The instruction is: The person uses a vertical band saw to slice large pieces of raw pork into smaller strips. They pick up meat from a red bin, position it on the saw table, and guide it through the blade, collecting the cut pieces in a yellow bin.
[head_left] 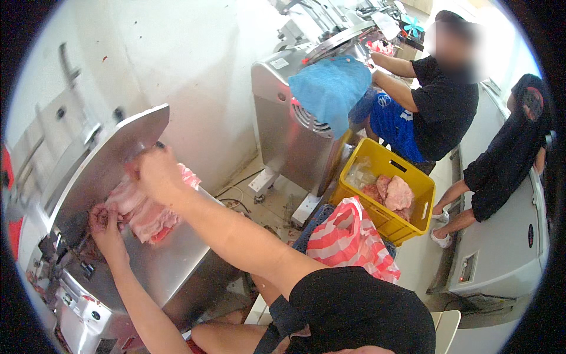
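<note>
- Ideally, the left hand (106,224), half-curled, hold unclear, steadies layered pink-white meat (150,219), clear of the upright silver steel plate (109,154).
- Right hand (154,174): finger spread, hold unclear.

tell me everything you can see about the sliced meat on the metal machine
The sliced meat looks soft and pink, streaked with white fat, redder at its lower edge. It lies in overlapping folds on a shiny metal surface. The left hand is at its left edge; the right hand partly covers its upper part, hiding any exact grip there.
</note>
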### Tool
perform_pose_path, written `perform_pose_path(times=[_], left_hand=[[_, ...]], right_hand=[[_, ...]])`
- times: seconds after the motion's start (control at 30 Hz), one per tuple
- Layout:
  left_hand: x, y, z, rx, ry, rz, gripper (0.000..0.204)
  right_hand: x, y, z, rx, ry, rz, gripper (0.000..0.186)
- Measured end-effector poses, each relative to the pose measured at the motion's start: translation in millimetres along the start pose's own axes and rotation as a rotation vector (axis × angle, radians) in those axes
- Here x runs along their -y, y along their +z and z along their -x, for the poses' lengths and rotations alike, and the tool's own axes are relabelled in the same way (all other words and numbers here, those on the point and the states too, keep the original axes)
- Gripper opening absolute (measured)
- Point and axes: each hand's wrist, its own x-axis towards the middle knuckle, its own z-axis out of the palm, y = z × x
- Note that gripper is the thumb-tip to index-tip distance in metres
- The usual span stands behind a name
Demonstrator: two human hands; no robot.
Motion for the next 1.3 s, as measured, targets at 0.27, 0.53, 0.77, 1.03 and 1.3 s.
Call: perform_pose_path(times=[0.27,0.53,0.77,1.03,1.3], left_hand=[[16.0,-39.8,-17.4,-0.086,-0.177,0.919,0.01],[12.2,-34.2,-22.1,-0.115,-0.298,1.387,0.011],[18.4,-35.5,-17.2,-0.284,-0.451,1.339,0.018],[-7.8,15.6,8.7,0.11,0.059,0.357,0.024],[21.8,-23.1,-10.6,-0.134,0.002,0.147,0.023]], right_hand=[[-0.3,-6.4,5.8,-0.238,0.049,0.125,0.032],[16.7,-14.0,3.7,-0.251,-0.035,-0.049,0.016],[24.4,-11.9,3.8,-0.198,-0.091,-0.179,0.019],[30.8,-17.6,10.8,0.201,-0.162,-0.487,0.027],[-3.3,-19.6,6.4,-0.236,0.062,0.145,0.03]])
